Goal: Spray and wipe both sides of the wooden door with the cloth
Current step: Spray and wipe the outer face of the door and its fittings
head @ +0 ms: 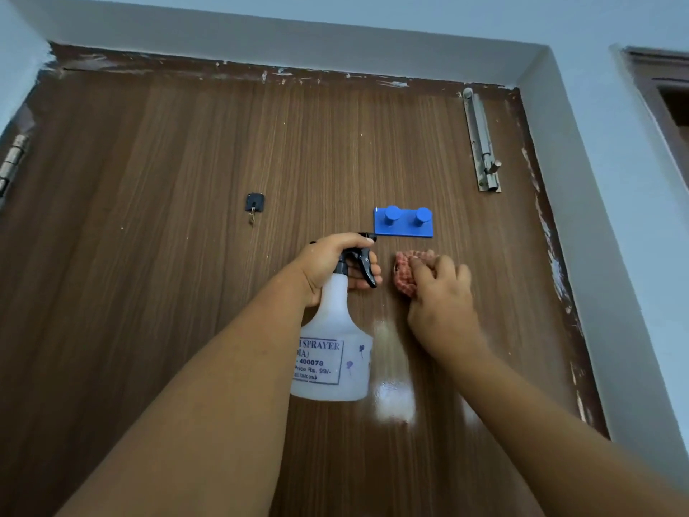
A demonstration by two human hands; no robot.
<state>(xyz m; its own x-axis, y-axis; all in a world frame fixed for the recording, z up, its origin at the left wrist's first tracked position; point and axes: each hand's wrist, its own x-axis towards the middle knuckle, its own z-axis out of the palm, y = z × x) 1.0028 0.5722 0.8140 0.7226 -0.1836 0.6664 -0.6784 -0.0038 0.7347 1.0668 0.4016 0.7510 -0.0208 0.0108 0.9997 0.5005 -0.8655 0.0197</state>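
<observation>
The brown wooden door (167, 236) fills the view, closed in its frame. My left hand (335, 264) grips the black trigger head of a white spray bottle (333, 352), nozzle pointing at the door near the blue hook rack. My right hand (441, 292) presses a bunched red-and-white checked cloth (404, 272) flat against the door just below the rack. A wet, glossy patch (395, 389) shines on the wood under my right wrist.
A blue two-peg hook rack (404, 222) and a small black hook (254, 204) are fixed to the door. A metal slide bolt (483, 143) sits at the upper right, a hinge (13, 160) at the left edge. White wall frames the door.
</observation>
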